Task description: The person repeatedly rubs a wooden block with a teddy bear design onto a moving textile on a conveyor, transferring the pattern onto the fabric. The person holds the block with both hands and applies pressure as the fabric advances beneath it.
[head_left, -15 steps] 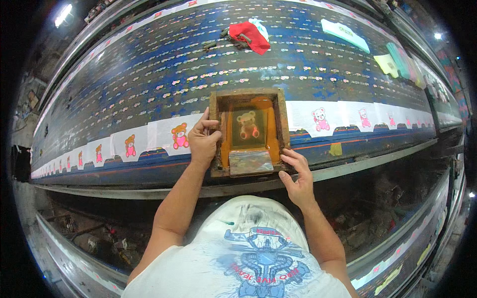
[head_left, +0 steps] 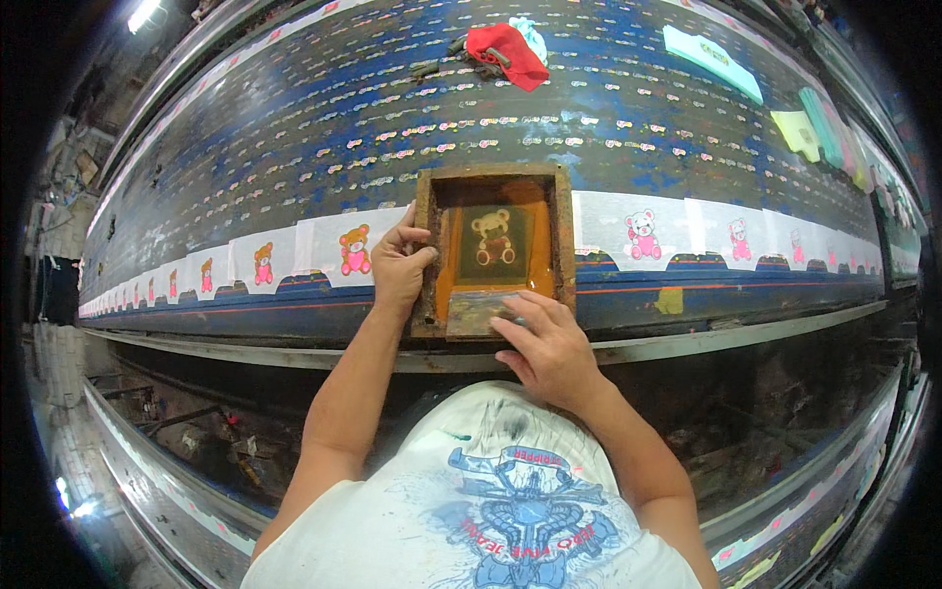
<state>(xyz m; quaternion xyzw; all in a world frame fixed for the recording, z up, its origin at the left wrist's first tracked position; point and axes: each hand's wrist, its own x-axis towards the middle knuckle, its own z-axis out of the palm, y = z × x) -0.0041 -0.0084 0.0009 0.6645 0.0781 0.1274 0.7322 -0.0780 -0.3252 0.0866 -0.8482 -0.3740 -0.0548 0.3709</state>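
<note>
A wooden screen-printing frame (head_left: pixel 563 231) lies across the row of white printed pieces at the table's near edge. Its mesh shows a teddy bear shape (head_left: pixel 494 240), with orange ink around it. My left hand (head_left: pixel 400 260) grips the frame's left side, fingers bent over the wood. A flat squeegee (head_left: pixel 471 314) rests inside the frame at its near end. Over the squeegee's right part reaches my right hand (head_left: pixel 545 339), fingers apart and fingertips at its surface, thumb lower and free of it. Whether those fingertips press on it is hard to see.
Brown-and-pink bear prints (head_left: pixel 355 250) run left of the frame; paler pink-and-white ones (head_left: pixel 643 236) run right. Farther back on the long table (head_left: pixel 294 147) lie a red cloth (head_left: pixel 510 57), a pale green piece (head_left: pixel 713 61) and yellow-green pieces (head_left: pixel 797 135). A metal rail (head_left: pixel 687 339) edges the near side.
My right hand has left the frame's near right corner and moved left over the squeegee. My left hand keeps its hold on the frame. The view has shifted slightly.
</note>
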